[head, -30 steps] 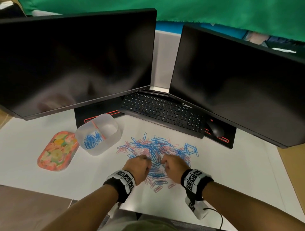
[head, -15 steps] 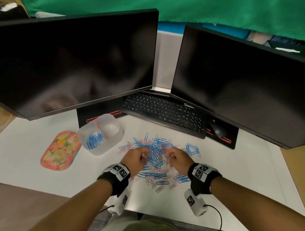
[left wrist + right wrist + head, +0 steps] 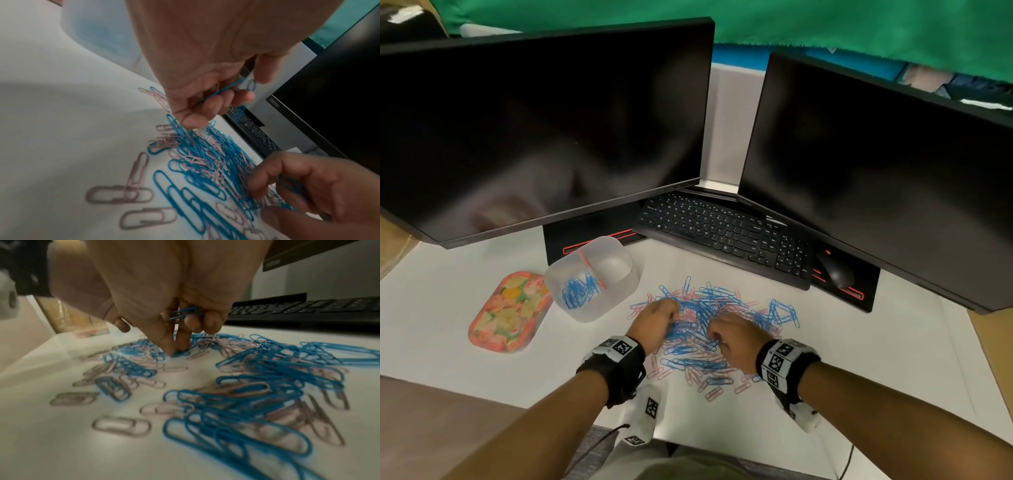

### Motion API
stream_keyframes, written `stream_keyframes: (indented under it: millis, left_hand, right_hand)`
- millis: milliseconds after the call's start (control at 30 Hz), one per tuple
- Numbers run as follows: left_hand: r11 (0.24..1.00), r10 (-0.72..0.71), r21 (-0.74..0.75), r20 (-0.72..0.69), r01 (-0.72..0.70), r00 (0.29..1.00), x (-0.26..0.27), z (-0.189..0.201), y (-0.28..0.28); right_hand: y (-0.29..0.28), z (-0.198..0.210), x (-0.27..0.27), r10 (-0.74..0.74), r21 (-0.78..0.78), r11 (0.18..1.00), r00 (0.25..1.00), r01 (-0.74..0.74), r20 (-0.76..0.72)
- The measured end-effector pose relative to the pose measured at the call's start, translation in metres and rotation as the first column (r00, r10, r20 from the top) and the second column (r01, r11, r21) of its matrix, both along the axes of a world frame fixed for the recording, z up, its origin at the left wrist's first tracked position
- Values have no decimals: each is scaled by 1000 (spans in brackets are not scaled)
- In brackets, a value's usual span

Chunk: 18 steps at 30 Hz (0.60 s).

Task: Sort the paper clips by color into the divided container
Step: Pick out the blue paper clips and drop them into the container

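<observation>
Both hands have moved forward into the mixed pile of blue and pink paper clips (image 3: 709,308) on the white counter (image 3: 859,342), picking on. Left hand (image 3: 205,91) and right hand (image 3: 180,321) each pinch blue clips. Divided container (image 3: 592,277) at left holds only blue. No writing is legible

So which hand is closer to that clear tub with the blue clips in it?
Left. The left hand works just right of the divided container; the right hand is farther right, across the clip pile.
</observation>
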State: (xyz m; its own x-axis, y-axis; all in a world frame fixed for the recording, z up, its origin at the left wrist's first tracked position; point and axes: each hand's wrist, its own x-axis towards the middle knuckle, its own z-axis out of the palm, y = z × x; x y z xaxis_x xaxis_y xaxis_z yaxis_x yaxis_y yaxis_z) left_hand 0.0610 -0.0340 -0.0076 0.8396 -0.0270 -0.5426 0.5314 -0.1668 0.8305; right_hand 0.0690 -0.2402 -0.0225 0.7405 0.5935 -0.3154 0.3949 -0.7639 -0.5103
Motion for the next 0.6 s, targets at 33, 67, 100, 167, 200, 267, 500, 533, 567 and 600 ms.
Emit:
stream_keyframes:
  millis: [33, 67, 100, 167, 200, 267, 500, 533, 567, 600]
  left_hand:
    - [994, -46, 96, 14, 44, 999, -2, -1, 1]
    - [982, -85, 169, 25, 80, 996, -4, -3, 1]
    - [972, -120, 209, 40, 109, 992, -6, -6, 0]
    - [955, -194, 239, 61, 174, 979, -8, -13, 2]
    - [949, -215, 247, 48, 197, 975, -9, -14, 2]
    - [935, -252, 271, 45, 231, 967, -11, -19, 5]
    - [566, -682, 679, 68, 467, 728, -19, -22, 1]
    - [518, -713, 720, 64, 463, 699, -19, -24, 1]
    - [487, -727, 744, 56, 457, 684, -18, -28, 0]
    - [467, -730, 759, 42, 453, 682, -19, -29, -1]
  right_hand:
    - [0, -1, 0, 21, -9, 1000, 1000, -21, 20]
    - [1, -2, 1, 37, -18, 999, 999, -36, 30]
    - [0, -3, 1, 53, -21, 998, 998, -52, 35]
    - [1, -4, 3, 77, -35, 997, 997, -76, 19]
    - [1, -4, 4, 75, -46, 996, 997, -74, 6]
    - [0, -2, 4, 55, -60, 997, 998, -55, -8]
    - [-2, -1, -1, 31, -68, 997, 999, -31, -12]
    - [-3, 0, -2, 18, -54, 998, 1000, -19, -10]
    - [-3, 0, -2, 7, -39, 999, 1000, -7, -7]
    - [-2, 0, -3, -4, -19, 1000, 1000, 4, -3]
